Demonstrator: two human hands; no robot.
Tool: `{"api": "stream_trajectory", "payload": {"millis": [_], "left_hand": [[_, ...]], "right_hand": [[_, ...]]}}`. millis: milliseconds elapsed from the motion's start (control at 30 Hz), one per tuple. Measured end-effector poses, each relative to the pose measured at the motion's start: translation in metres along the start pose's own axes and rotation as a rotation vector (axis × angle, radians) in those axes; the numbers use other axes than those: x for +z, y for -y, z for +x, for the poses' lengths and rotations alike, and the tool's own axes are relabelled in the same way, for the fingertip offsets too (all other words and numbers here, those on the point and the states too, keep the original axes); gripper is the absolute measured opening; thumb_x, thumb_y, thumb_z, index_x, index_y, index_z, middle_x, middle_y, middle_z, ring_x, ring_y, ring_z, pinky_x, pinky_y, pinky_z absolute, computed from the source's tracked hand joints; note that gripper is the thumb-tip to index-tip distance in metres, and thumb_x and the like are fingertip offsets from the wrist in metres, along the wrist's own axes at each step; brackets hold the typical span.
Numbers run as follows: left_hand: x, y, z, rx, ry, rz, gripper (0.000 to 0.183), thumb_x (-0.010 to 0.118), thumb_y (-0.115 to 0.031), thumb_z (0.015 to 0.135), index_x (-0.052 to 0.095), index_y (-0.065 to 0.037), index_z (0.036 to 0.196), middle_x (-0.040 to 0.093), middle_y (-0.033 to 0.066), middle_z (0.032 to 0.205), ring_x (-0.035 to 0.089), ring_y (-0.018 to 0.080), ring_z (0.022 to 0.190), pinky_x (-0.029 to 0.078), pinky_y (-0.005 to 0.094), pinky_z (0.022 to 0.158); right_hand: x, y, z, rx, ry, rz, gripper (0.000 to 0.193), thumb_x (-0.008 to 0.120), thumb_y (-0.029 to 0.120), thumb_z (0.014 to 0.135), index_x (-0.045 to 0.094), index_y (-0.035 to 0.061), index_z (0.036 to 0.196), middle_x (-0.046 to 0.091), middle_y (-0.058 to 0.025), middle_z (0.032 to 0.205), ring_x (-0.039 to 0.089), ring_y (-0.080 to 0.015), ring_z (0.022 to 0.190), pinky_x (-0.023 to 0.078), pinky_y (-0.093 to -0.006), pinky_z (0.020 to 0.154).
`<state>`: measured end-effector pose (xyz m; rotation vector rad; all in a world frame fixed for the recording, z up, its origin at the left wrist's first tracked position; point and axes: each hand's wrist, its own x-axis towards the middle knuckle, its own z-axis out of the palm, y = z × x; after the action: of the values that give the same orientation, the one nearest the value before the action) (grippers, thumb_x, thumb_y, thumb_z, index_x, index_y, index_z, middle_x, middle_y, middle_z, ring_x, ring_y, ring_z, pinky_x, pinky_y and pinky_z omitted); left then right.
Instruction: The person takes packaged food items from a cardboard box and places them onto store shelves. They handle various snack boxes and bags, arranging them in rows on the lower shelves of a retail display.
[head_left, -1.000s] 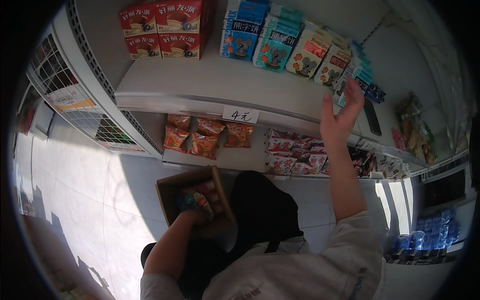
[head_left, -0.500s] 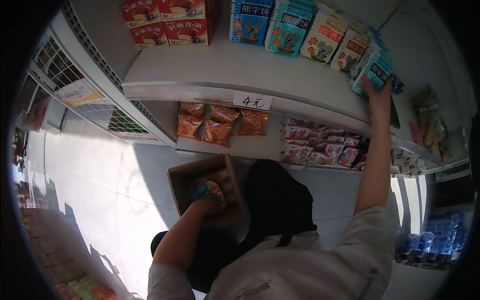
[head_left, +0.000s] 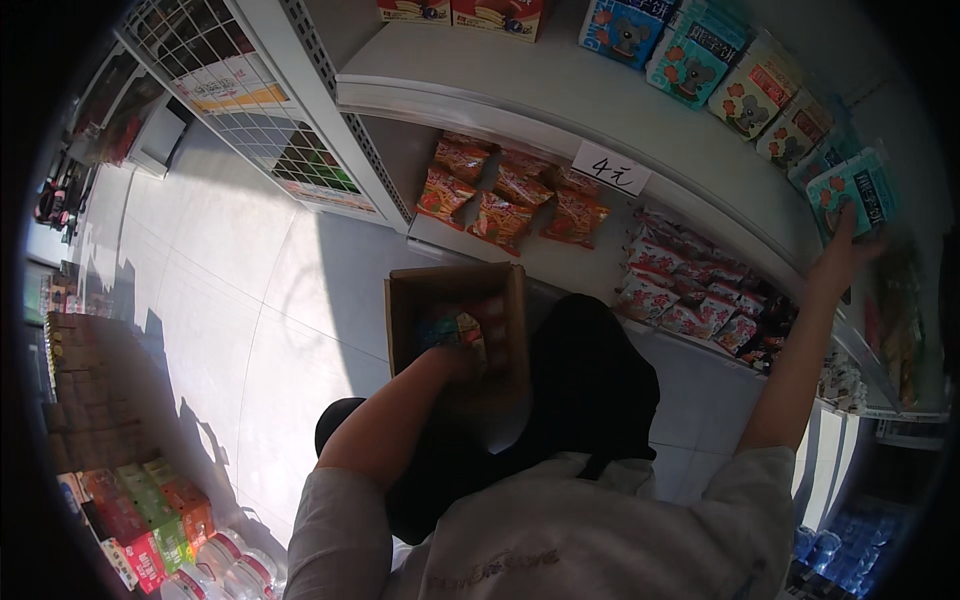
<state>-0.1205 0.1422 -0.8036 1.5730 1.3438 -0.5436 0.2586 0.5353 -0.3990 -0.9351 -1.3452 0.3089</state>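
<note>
My right hand (head_left: 845, 258) reaches to the right end of the upper shelf and grips the lower part of a teal biscuit packet (head_left: 848, 192) with a cartoon koala on it. This packet leans at the end of a row of similar packets (head_left: 698, 62) in blue, teal and cream. My left hand (head_left: 458, 364) is down inside an open cardboard box (head_left: 515, 330) by my knees. Next to it in the box lie small colourful packets (head_left: 468, 330), partly teal and cream. Shadow and the hand itself hide the left fingers.
The upper shelf (head_left: 480, 75) carries red boxes (head_left: 497, 18) at its left. Below lie orange snack bags (head_left: 505, 220) and white-and-red bags (head_left: 655, 285). A wire-mesh rack (head_left: 270, 110) stands left. Stacked cartons (head_left: 150, 510) and clear tubs (head_left: 235, 565) are at lower left.
The view has shifted, so the shelf and box appear elsewhere in the picture. My right hand still holds the teal packet, which now tilts more toward me. My left hand stays in the box.
</note>
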Motion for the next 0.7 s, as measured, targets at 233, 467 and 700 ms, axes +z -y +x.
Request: {"api": "stream_trajectory", "payload": {"millis": [233, 467, 700], "left_hand": [[0.019, 0.014, 0.022, -0.022, -0.033, -0.025, 0.049, 0.058, -0.038, 0.105, 0.070, -0.008, 0.142, 0.066, 0.0191, 0.148, 0.063, 0.0337, 0.136, 0.046, 0.0456, 0.117], [-0.006, -0.003, 0.001, -0.074, 0.064, -0.147, 0.051, 0.058, -0.041, 0.106, 0.067, -0.011, 0.146, 0.062, 0.0175, 0.154, 0.059, 0.0337, 0.141, 0.043, 0.0479, 0.119], [0.002, -0.005, -0.003, -0.120, -0.101, -0.073, 0.053, 0.055, -0.044, 0.106, 0.067, -0.014, 0.148, 0.065, 0.0152, 0.152, 0.063, 0.0342, 0.137, 0.047, 0.0496, 0.117]], "right_hand": [[0.008, 0.061, -0.119, -0.230, 0.566, 0.121, 0.097, 0.082, 0.022, 0.096, 0.021, 0.0025, 0.169, 0.044, -0.0205, 0.158, 0.056, -0.0297, 0.137, 0.049, -0.0432, 0.113], [0.098, 0.126, -0.283, -0.200, 1.656, 0.030, 0.080, 0.075, 0.024, 0.097, 0.040, 0.0311, 0.169, 0.061, -0.0151, 0.126, 0.069, -0.0336, 0.109, 0.059, -0.0443, 0.090], [0.164, 0.097, -0.374, -0.266, 2.037, -0.525, 0.075, 0.075, 0.028, 0.092, 0.049, 0.0325, 0.163, 0.063, -0.0228, 0.131, 0.072, -0.0363, 0.108, 0.062, -0.0459, 0.086]]}}
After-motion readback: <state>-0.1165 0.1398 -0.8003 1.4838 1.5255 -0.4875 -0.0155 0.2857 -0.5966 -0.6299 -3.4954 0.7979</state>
